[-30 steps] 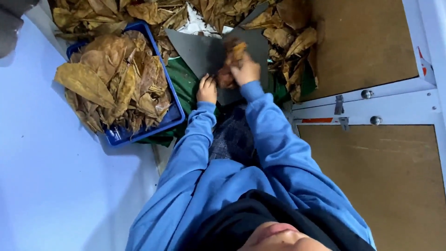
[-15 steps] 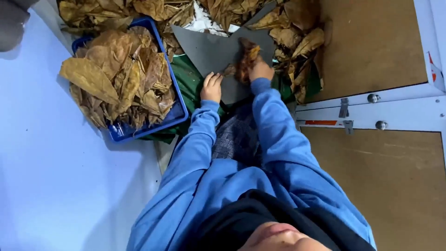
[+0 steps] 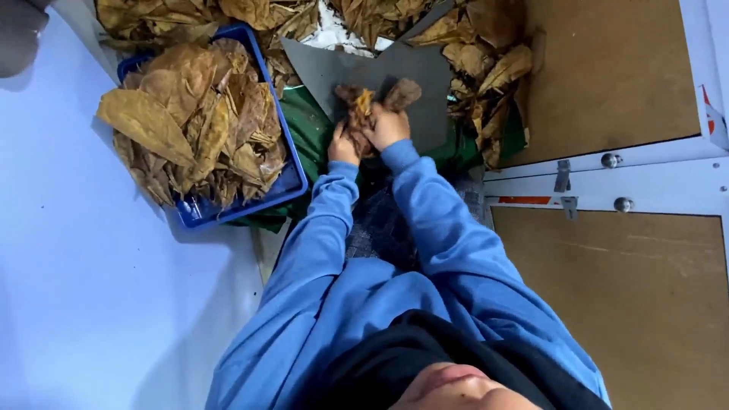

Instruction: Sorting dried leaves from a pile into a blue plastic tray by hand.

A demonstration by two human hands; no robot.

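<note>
Head view: left hand (image 3: 344,146) and right hand (image 3: 387,126), fingers clamped on dry leaves (image 3: 363,106) over grey sheet (image 3: 410,76). Judged light, brittle, crumbly; best held near stems.

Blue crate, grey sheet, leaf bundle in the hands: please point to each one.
blue crate (image 3: 295,168), head view, right rim.
grey sheet (image 3: 319,70), head view, bare left part.
leaf bundle (image 3: 363,102), head view, top above the hands.

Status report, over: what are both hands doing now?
Left hand and right hand together grip brown leaf bundle. Bundle over grey board. Blue crate of dry leaves at left, apart. Nothing blocking.
</note>
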